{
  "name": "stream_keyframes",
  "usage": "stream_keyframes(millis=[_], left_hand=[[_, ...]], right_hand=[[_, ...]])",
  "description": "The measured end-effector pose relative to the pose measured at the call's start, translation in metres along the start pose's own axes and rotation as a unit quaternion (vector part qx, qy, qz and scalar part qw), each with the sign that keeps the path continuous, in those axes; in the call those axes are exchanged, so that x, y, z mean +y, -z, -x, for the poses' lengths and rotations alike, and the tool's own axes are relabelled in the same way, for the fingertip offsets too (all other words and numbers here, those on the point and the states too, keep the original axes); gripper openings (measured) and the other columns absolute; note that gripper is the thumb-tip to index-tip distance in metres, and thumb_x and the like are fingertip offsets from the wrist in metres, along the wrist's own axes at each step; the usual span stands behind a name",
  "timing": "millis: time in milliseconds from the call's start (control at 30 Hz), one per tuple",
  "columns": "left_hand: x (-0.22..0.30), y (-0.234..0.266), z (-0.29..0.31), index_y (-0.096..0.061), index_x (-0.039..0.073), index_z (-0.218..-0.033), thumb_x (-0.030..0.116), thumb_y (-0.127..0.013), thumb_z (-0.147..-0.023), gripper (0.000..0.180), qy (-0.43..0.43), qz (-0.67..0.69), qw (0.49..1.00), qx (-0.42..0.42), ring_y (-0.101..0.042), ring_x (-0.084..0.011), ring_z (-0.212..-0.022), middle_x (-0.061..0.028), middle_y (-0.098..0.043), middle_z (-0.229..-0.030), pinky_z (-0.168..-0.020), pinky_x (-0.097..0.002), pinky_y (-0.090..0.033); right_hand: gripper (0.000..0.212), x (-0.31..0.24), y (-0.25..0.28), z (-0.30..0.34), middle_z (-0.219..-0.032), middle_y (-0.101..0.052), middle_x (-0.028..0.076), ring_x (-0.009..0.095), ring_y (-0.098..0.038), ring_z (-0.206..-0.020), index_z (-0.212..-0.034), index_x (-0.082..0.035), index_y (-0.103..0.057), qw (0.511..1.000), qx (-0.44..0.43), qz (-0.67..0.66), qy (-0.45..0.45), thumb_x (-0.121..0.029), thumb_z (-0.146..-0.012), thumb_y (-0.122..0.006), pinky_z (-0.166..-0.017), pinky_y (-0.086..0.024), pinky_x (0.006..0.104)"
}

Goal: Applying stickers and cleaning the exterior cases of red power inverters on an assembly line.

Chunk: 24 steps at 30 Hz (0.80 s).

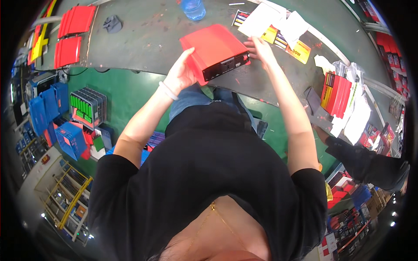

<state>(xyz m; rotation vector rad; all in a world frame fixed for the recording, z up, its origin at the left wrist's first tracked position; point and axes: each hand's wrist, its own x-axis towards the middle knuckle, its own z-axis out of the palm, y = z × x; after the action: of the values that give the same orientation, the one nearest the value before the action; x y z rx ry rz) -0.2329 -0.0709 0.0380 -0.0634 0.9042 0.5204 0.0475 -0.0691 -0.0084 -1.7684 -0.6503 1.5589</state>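
Observation:
A red power inverter (214,46) with a ribbed metal case is tilted above the near edge of the workbench. Its black end panel, with a socket in it, faces me. My left hand (183,71) grips the left side of the case, thumb on top and the other fingers partly hidden below. At the inverter's right end, my right hand (261,51) has its fingers apart and holds nothing; whether a fingertip touches the case I cannot tell. Just beyond that hand lie white sheets (264,19) and yellow-and-black printed labels (299,52).
A blue translucent cup (193,9) stands at the far edge. Left on the bench are a dark cloth (112,24) and red covers (76,21). Red boxes (337,96) and plastic bags crowd the right. Another person's dark sleeve (361,158) reaches in there. Blue bins (72,140) stand on the floor.

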Motion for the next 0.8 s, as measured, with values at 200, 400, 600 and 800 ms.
stream_keyframes(millis=[200,400,600,800], left_hand=[[-0.016,0.010,-0.024,-0.050,0.010,-0.126,0.034,-0.064,-0.086,0.049,-0.025,0.072,0.996,-0.046,-0.055,-0.0249,-0.115,-0.0072,-0.059,-0.124,-0.096,-0.0416,-0.044],[-0.040,0.001,-0.032,-0.047,0.008,-0.126,0.033,-0.067,-0.084,0.053,-0.048,0.077,0.993,-0.077,-0.053,-0.0254,-0.115,-0.0088,-0.056,-0.127,-0.099,-0.0410,-0.043],[-0.068,-0.011,-0.042,-0.054,0.011,-0.116,0.020,-0.068,-0.085,0.036,-0.034,0.069,0.996,-0.049,-0.055,-0.0218,-0.112,-0.0056,-0.060,-0.119,-0.097,-0.0392,-0.043],[-0.081,-0.018,-0.045,-0.050,-0.001,-0.122,0.035,-0.069,-0.085,0.055,0.120,-0.055,0.989,0.066,-0.054,-0.0263,-0.115,-0.0141,-0.059,-0.118,-0.101,-0.0353,-0.042]], right_hand=[[0.036,0.031,0.059,0.015,-0.099,-0.066,0.007,0.013,-0.062,-0.084,-0.111,-0.003,-0.058,0.992,0.072,-0.101,-0.010,-0.035,-0.095,-0.052,-0.073,-0.049,0.0252],[0.030,0.054,0.082,0.027,-0.092,-0.067,0.005,0.010,-0.062,-0.077,-0.105,-0.004,-0.061,0.970,0.182,-0.160,-0.012,-0.032,-0.094,-0.055,-0.066,-0.047,0.0221],[0.025,0.041,0.082,0.008,-0.086,-0.068,0.004,0.009,-0.061,-0.074,-0.099,-0.003,-0.066,0.970,0.201,-0.126,0.058,-0.025,-0.093,-0.054,-0.064,-0.046,0.0212],[0.034,0.025,0.068,-0.048,-0.086,-0.070,0.013,0.017,-0.066,-0.075,-0.102,0.002,-0.068,0.963,0.199,0.080,0.162,-0.028,-0.090,-0.055,-0.072,-0.050,0.0315]])
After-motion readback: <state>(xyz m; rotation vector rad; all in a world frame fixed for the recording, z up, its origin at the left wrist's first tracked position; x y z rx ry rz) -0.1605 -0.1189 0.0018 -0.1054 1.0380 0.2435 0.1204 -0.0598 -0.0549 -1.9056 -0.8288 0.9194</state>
